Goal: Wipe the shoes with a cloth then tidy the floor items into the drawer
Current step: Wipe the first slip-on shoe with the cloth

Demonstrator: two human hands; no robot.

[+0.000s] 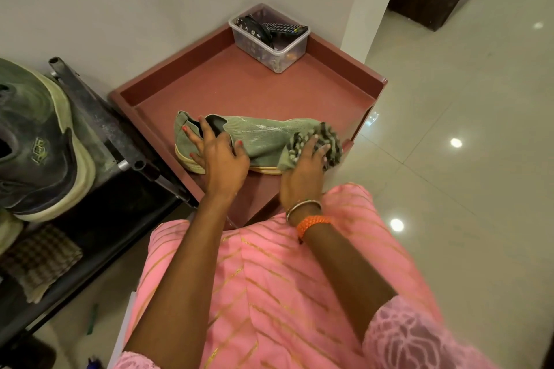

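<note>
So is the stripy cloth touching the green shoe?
Touching. The head view shows the right hand pressing the striped cloth over the toe of the green shoe, with no gap between them; the left hand steadies the heel end.

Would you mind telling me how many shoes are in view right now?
2. One green shoe lies on the red tray, held by the left hand. One dark sneaker sits on the rack at left. Others may be hidden off-frame.

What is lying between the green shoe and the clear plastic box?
Nothing: in the head view, only bare tray floor lies between the green shoe and the plastic box.
</note>
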